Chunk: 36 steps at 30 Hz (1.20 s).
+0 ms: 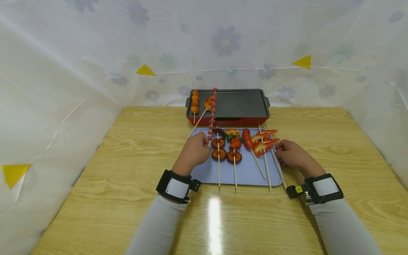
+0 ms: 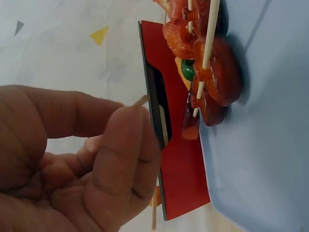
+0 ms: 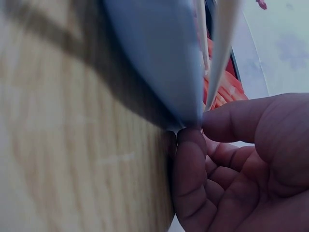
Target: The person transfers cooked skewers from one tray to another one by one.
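My left hand (image 1: 195, 150) pinches the bare stick end of a skewer with small red pieces (image 1: 212, 115) between thumb and forefinger. That skewer points up and away, overlapping the grill pan (image 1: 240, 102) in the head view; in the left wrist view only its stick tip (image 2: 140, 101) shows at the fingertips. At the right, my right hand (image 1: 293, 154) grips the edge of the light blue tray (image 1: 202, 173), thumb above and fingers beneath. On the tray lie a mushroom skewer (image 1: 218, 154), a mixed skewer (image 1: 235, 143), a sausage skewer (image 1: 247, 139) and shrimp skewers (image 1: 264, 143).
Behind the tray stands the red-sided pan, holding a skewer of orange balls (image 1: 194, 102) and a skewer with one browned piece (image 1: 208, 103) at its left. Several stick ends overhang the tray's front edge. A pale flowered curtain (image 1: 224, 42) surrounds the wooden table (image 1: 127, 159).
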Motion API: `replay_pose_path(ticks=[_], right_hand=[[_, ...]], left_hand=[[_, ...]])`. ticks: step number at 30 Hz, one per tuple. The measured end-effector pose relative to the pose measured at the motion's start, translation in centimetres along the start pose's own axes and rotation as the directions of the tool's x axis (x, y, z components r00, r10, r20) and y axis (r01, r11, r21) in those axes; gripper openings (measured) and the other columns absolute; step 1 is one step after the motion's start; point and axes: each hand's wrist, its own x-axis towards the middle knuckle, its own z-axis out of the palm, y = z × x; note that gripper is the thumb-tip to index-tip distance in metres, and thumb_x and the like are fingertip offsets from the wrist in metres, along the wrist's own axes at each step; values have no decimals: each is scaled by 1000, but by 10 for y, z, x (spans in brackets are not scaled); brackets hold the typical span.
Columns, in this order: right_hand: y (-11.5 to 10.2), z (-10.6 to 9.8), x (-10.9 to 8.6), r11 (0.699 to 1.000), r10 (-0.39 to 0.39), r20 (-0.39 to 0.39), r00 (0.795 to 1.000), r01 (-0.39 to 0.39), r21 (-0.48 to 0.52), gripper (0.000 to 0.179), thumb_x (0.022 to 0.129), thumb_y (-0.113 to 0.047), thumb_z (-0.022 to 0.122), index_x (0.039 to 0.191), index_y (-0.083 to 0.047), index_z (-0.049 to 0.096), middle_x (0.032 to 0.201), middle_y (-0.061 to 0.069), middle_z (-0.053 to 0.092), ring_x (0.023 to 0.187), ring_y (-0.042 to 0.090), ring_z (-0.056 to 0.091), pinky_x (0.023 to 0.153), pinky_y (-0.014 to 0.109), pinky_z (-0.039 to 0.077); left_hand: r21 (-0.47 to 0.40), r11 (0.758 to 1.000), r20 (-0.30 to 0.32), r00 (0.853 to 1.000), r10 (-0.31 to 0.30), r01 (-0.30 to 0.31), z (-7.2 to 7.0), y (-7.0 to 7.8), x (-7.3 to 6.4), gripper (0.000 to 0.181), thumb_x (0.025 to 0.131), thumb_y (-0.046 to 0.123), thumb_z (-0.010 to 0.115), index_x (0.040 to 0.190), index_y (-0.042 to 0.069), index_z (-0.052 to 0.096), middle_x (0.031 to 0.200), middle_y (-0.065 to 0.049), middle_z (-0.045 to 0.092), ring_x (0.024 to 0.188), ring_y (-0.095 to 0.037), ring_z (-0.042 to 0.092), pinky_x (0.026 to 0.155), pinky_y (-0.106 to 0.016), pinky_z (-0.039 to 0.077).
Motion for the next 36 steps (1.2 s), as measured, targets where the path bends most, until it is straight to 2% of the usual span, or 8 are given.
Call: replay_pose_path(ticks=[7, 13, 19, 24, 36], right_hand=[[-1, 0, 0, 1000, 0, -1, 1000, 0, -10, 30, 100, -10, 49, 121, 11, 45, 99, 18, 55, 79, 21, 57, 65, 34, 53], [1, 1, 0, 1000, 7, 8, 1000, -7, 0, 31, 100, -10, 49, 122, 11, 44, 100, 18, 54, 80, 21, 57, 65, 34, 53], [0, 1, -1, 1000, -1, -1, 1000, 1, -1, 31, 99, -8, 50, 121, 12, 44, 98, 18, 54, 78, 20, 58, 64, 33, 53], [-2, 0, -3, 1000, -10, -4, 1000, 10, -3, 31, 99, -8, 50, 121, 14, 43, 97, 18, 54, 78, 20, 57, 63, 33, 53], [-3, 0, -2, 1000, 0, -4, 1000, 0, -7, 31, 100, -9, 50, 122, 12, 44, 99, 18, 54, 79, 21, 57, 65, 34, 53]], left_hand=[[44, 997, 132, 989, -64, 58, -6, 1, -15, 11, 80, -4, 53, 83, 6, 51, 76, -7, 48, 64, -20, 44, 55, -30, 34], [53, 994, 184, 978, -102, 94, -2, -5, -25, 9, 82, 0, 56, 83, 6, 51, 75, -8, 49, 64, -21, 46, 54, -31, 35], [59, 993, 206, 972, -113, 103, 7, -16, -34, 12, 79, -1, 57, 76, 9, 50, 70, -5, 47, 61, -20, 45, 52, -29, 33], [61, 991, 218, 968, -126, 115, 9, -19, -40, 13, 78, -2, 57, 74, 9, 51, 69, -5, 47, 59, -20, 44, 51, -29, 32], [112, 980, 220, 958, -186, 164, 8, -25, -42, 17, 78, -1, 59, 66, 9, 51, 64, -3, 45, 55, -18, 40, 48, -28, 29]])
